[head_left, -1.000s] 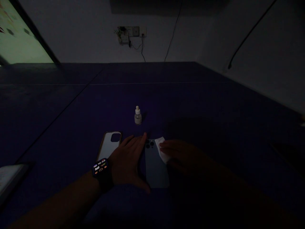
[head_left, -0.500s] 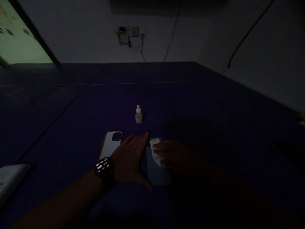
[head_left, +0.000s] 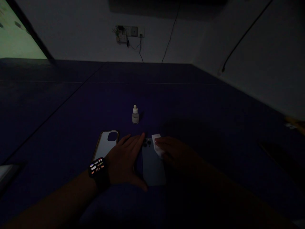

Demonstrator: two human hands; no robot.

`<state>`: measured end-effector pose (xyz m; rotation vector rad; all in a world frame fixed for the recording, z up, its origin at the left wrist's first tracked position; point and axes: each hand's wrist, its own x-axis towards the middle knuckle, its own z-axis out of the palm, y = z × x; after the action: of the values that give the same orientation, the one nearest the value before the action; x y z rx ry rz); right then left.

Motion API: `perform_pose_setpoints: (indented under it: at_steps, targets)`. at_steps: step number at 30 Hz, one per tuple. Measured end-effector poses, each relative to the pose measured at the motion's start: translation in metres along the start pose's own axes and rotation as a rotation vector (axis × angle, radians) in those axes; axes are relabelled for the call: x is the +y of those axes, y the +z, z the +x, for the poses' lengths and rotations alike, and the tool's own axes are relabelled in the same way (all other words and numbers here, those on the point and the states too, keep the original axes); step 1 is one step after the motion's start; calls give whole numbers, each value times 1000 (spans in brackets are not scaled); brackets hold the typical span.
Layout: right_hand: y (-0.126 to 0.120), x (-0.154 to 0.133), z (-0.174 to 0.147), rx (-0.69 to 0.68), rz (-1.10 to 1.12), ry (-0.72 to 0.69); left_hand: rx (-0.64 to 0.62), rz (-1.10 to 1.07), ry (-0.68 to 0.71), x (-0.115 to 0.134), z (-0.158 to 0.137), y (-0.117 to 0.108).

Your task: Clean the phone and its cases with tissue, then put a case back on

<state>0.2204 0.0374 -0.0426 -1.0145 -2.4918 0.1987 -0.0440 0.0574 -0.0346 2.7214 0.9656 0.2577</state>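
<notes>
Clock centred on phone (head_left: pixel 153 170), 12 pointing to far wall (head_left: pixel 81 38). Obstacles: dropper bottle (head_left: pixel 135 118), upright, 11; phone case (head_left: pixel 105 146), flat, 10; left hand (head_left: pixel 125 162), spread, 9; right hand (head_left: pixel 175 151) holding white cloth (head_left: pixel 156 143), 1 to 2. Passage: open tabletop (head_left: pixel 171 101), 12 to 1, right of bottle.

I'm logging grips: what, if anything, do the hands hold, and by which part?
The right hand holds a white wipe by its right side; the left hand holds nothing visible.
</notes>
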Motion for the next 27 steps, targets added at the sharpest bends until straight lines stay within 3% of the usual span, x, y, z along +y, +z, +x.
perform_pose_setpoints:
  at_steps: [5, 10, 15, 20, 24, 27]
  targets:
    - [-4, -9, 0, -134, 25, -128, -7, -6, -1, 1, 0, -1]
    - [-1, 1, -2, -17, -9, 14, 5, -11, -1, 0, -1, 1]
    - [-3, 0, -4, -77, -1, -89, 3, -2, 3, 0, -1, 1]
    - [-6, -2, -2, -56, -74, -8, -2, 17, 5, -1, 0, 1]
    - [-6, -3, -2, -102, -34, -133, -14, 11, 10, -1, 0, 0]
    - [-4, -2, -1, -64, -85, -68, -10, 5, 7, 0, 0, -1]
